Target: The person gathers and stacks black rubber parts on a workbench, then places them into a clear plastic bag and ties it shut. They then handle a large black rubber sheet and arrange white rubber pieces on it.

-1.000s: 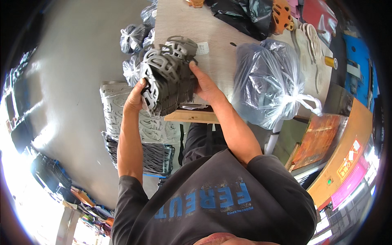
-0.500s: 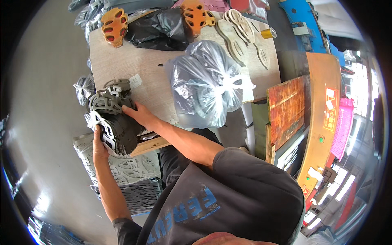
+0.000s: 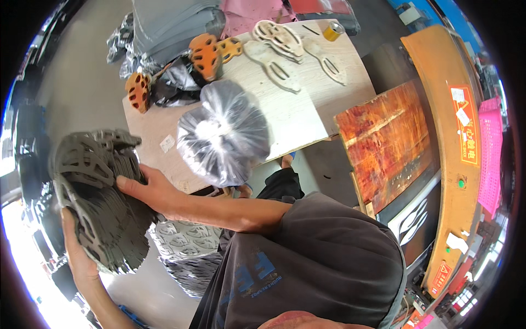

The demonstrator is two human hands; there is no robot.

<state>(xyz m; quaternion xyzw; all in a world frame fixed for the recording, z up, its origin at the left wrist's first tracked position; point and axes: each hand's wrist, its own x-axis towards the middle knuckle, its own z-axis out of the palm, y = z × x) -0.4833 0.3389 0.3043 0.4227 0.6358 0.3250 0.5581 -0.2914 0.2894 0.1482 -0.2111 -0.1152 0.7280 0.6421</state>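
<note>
Between my two hands is a thick stack of dark grey cut-out pieces [image 3: 129, 219], thin flat layers with oval openings, held off the table at its left. My left hand [image 3: 81, 257] grips its lower left side, thumb along the edge. Around the near right side curls my right hand [image 3: 153, 192], its thumb on the top layers and its other fingers partly hidden. To the right, a knotted clear plastic bag [image 3: 227, 131] with dark contents stands on the pale wooden table [image 3: 307, 118].
Orange cut-out forms [image 3: 205, 57] and black plastic lie along the table's far left. Cream flat templates [image 3: 274, 68] and a yellow tape roll [image 3: 333, 31] are at the back right. Below the table's near edge stands a pile of patterned grey sheets [image 3: 189, 238]. A rust-coloured board [image 3: 383, 145] is at right.
Both hands have carried the grey stack leftward, off the table's left edge and nearer to me. My view has turned, so the table and bag appear shifted.
</note>
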